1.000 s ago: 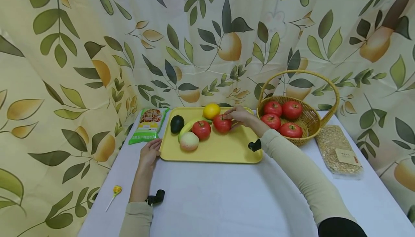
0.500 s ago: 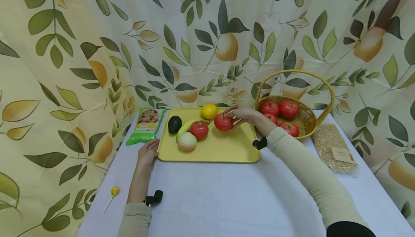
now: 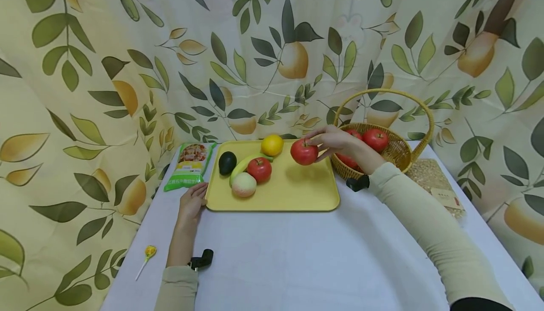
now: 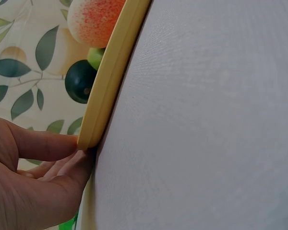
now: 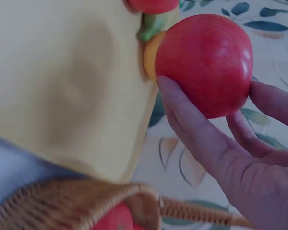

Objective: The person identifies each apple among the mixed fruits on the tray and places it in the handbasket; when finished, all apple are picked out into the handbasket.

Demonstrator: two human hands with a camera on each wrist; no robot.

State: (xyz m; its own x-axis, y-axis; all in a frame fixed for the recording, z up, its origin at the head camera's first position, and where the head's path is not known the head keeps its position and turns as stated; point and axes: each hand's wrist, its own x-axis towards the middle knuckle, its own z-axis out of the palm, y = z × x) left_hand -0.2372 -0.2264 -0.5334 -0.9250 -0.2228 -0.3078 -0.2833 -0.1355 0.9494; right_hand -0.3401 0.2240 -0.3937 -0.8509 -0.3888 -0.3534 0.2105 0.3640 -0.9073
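In the head view my right hand (image 3: 335, 142) holds a red apple (image 3: 304, 151) above the right part of the yellow tray (image 3: 293, 197). The right wrist view shows the thumb and fingers (image 5: 192, 120) round the apple, and its shadow on the tray beneath. My left hand (image 3: 192, 202) pinches the tray's near left corner, thumb on the rim and fingers under it in the left wrist view. On the tray lie an avocado (image 3: 227, 163), a banana (image 3: 240, 166), another red apple (image 3: 259, 169), a peach (image 3: 244, 185) and a lemon (image 3: 272, 145).
Right of the tray stands a wicker basket (image 3: 401, 156) with a tall handle and red apples inside, partly behind my right hand. A pack of oats or grain (image 3: 442, 183) lies beyond it. At left are a green food packet (image 3: 191, 164) and a lollipop (image 3: 149, 252).
My right hand has lifted the apple off the tray and carried it right, towards the basket. The left hand keeps its grip on the tray corner. The head view has shifted slightly.
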